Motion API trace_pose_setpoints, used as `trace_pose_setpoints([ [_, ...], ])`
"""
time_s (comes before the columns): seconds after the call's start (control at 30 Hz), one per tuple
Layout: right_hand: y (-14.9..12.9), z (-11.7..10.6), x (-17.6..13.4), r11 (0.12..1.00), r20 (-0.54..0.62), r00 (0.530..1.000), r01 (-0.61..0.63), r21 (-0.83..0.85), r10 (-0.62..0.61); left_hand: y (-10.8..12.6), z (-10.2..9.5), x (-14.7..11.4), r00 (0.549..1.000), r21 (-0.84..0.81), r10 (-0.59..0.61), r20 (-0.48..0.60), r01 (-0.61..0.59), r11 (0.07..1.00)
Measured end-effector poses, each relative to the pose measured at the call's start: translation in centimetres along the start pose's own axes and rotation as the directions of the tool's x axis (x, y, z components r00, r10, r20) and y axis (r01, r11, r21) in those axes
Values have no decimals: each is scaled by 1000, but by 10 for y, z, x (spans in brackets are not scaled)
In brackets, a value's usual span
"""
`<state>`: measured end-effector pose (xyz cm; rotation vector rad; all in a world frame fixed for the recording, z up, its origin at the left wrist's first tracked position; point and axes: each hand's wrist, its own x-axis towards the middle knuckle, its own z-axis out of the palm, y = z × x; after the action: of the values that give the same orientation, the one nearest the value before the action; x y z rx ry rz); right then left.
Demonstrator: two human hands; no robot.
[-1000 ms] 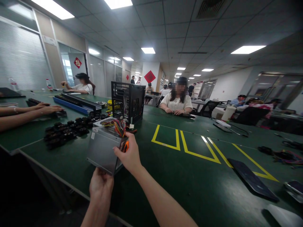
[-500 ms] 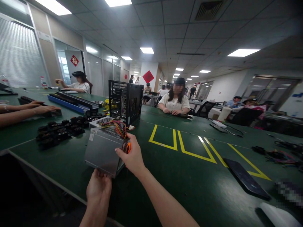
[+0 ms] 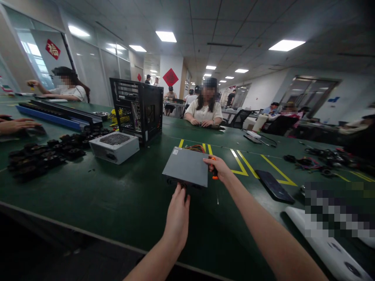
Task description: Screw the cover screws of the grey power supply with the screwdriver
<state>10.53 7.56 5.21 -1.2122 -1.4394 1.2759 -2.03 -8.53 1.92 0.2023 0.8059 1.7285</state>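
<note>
A grey computer power supply [image 3: 186, 166] is held above the green table between my two hands, its coloured cables [image 3: 195, 148] showing behind the far edge. My left hand [image 3: 178, 212] grips the near side from below, fingers partly hidden. At the right edge, my right hand [image 3: 220, 168] is closed on the power supply and also has an orange-handled screwdriver [image 3: 215, 175] in it, its thin shaft pointing down. A second power supply [image 3: 115, 146] lies on the table to the left, in front of an open black computer case [image 3: 139, 109].
Black fans [image 3: 43, 156] lie in a pile at the left, near another person's hands [image 3: 20, 125]. Yellow tape [image 3: 274, 169] marks the green table [image 3: 117, 203]. A dark phone [image 3: 274, 186] and cables [image 3: 325, 158] lie right. A person [image 3: 205, 105] sits opposite.
Both hands have carried the power supply to the right, away from the case, and turned it. The second power supply, mostly hidden before, now shows fully. The camera view has swung right.
</note>
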Motion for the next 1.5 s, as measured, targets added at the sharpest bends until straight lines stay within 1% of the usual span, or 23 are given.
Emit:
trace_pose_setpoints([
  [0.1, 5, -35, 7, 995, -33, 996, -84, -44, 83, -15, 13, -1, 979, 114, -131, 156, 114, 987],
  [0.17, 7, -48, 10, 992, -70, 992, -109, -65, 105, -19, 15, -2, 922, 358, -214, 321, 91, 929],
  [0.2, 8, -52, 10, 991, -98, 990, -110, -72, 103, -19, 15, -2, 878, 514, -249, 410, 3, 858],
  [0.23, 8, -53, 9, 992, -130, 987, -103, -78, 92, -19, 14, -2, 819, 650, -280, 500, -142, 747],
  [0.27, 9, -53, 8, 993, -168, 983, -90, -82, 75, -18, 13, -1, 749, 731, -308, 587, -326, 599],
  [0.3, 9, -52, 5, 993, -207, 977, -74, -88, 55, -17, 12, 1, 670, 737, -330, 665, -517, 436],
  [0.33, 10, -50, 0, 994, -243, 970, -58, -95, 33, -16, 12, 3, 595, 688, -354, 722, -672, 273],
  [0.37, 10, -48, -6, 994, -271, 962, -43, -105, 13, -17, 12, 5, 528, 609, -382, 759, -782, 130],
  [0.43, 11, -45, -21, 992, -294, 956, -20, -127, -19, -21, 14, 11, 433, 449, -445, 783, -890, -77],
  [0.5, 12, -43, -37, 990, -284, 957, 13, -143, -54, -28, 18, 18, 369, 308, -482, 794, -929, -204],
  [0.6, 10, -46, -60, 983, -296, 944, 105, -154, -147, -37, 25, 26, 300, 155, -523, 798, -940, -303],
  [0.7, 6, -51, -79, 958, -365, 889, 219, -187, -275, -38, 29, 30, 254, 64, -573, 779, -942, -331],
  [0.77, 3, -51, -91, 910, -417, 814, 310, -277, -404, -34, 31, 30, 234, 16, -591, 772, -937, -350],
  [0.83, 1, -47, -101, 866, -412, 775, 340, -366, -478, -31, 31, 31, 221, -10, -591, 776, -932, -362],
  [0.93, 0, -36, -111, 802, -357, 760, 346, -487, -544, -26, 27, 32, 196, -8, -580, 790, -944, -329],
  [1.07, 1, -25, -114, 709, -308, 717, 358, -607, -625, -21, 18, 37, 156, 14, -583, 797, -971, -240],
  [1.17, 5, -20, -116, 715, -317, 699, 394, -578, -641, -16, 13, 42, 123, -15, -602, 789, -976, -219],
  [1.23, 8, -18, -118, 742, -315, 712, 424, -520, -628, -14, 11, 45, 110, -39, -609, 786, -973, -226],
  [1.3, 10, -15, -121, 772, -302, 744, 430, -467, -597, -13, 8, 47, 103, -46, -594, 798, -972, -230],
  [1.37, 11, -14, -121, 785, -265, 784, 404, -470, -562, -12, 4, 50, 119, -4, -562, 818, -977, -213],
  [1.4, 12, -14, -120, 782, -244, 802, 381, -493, -545, -12, 2, 52, 146, 52, -538, 830, -981, -186],
  [1.43, 13, -15, -119, 773, -225, 816, 359, -524, -532, -12, 1, 54, 189, 137, -504, 843, -981, -139],
  [1.5, 15, -16, -117, 743, -207, 825, 328, -584, -526, -11, 2, 60, 306, 344, -415, 857, -939, 17],
])
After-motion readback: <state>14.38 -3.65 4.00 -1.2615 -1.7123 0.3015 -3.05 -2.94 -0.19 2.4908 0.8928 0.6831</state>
